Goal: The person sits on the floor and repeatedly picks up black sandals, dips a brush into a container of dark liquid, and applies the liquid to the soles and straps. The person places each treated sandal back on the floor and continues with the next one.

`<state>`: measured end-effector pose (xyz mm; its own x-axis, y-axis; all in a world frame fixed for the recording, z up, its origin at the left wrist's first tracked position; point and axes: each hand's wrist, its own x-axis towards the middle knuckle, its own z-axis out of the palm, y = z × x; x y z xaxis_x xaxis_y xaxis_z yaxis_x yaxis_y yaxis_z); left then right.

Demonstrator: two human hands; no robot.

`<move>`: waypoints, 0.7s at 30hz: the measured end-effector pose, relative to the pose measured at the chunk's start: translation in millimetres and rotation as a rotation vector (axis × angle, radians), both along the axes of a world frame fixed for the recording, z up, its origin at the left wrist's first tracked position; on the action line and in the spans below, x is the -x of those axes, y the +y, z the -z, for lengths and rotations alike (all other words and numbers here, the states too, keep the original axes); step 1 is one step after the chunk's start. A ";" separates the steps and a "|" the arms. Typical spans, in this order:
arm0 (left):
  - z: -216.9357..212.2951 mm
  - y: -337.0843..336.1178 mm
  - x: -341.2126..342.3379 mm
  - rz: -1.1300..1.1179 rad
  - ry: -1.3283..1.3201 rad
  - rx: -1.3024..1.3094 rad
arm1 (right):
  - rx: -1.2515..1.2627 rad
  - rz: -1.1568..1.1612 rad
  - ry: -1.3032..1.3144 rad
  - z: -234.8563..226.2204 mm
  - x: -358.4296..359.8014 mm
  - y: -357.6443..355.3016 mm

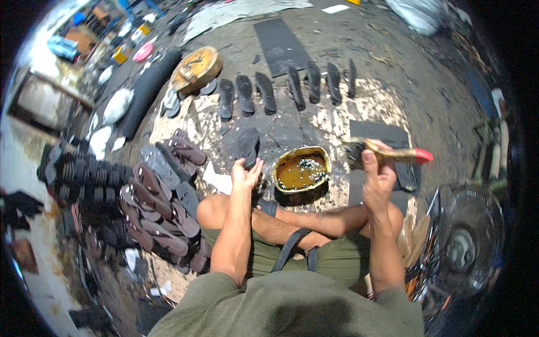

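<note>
In my left hand (pixel 246 174) is a black sandal sole (pixel 247 144), gripped at its near end, with the rest reaching away from me. My right hand (pixel 378 178) is closed round a paintbrush (pixel 393 154) with a red-tipped handle. Its dark, coated bristles point left. Between my hands stands a yellowish open tub (pixel 279 181) of brown, glossy liquid, dark smears down its side. Beyond it, several black soles (pixel 264 92) lie in a row along the far edge of a stained board (pixel 196 126).
Brown and grey sandals (pixel 154 208) are heaped at my left, beside stacked black soles (pixel 92 180). A fan (pixel 463 244) stands at the right. A round wooden block (pixel 196 68) and a black roll (pixel 151 92) lie far left. Black sheets (pixel 377 132) lie under my right hand.
</note>
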<state>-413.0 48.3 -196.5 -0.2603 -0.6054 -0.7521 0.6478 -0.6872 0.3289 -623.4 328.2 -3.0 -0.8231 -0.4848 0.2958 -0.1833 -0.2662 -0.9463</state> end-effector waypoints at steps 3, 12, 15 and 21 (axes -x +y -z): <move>-8.6 -12.4 1.1 0.038 0.041 0.100 | -0.025 0.086 -0.020 34.6 16.2 8.4; -38.2 -227.1 -31.9 0.313 -0.761 0.629 | -0.201 0.230 -0.029 62.6 39.0 40.5; 31.7 -298.1 -25.7 0.194 -0.772 0.700 | -0.389 0.312 -0.026 62.6 38.5 59.8; 112.0 -333.7 33.1 0.181 -0.833 0.591 | -0.670 0.454 -0.052 40.5 32.2 85.1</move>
<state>-446.1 -285.3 -308.5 0.0822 -0.9399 -0.3315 -0.0367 -0.3352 0.9414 -655.5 413.3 -43.5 -0.9868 -0.1610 0.0173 -0.0891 0.4501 -0.8885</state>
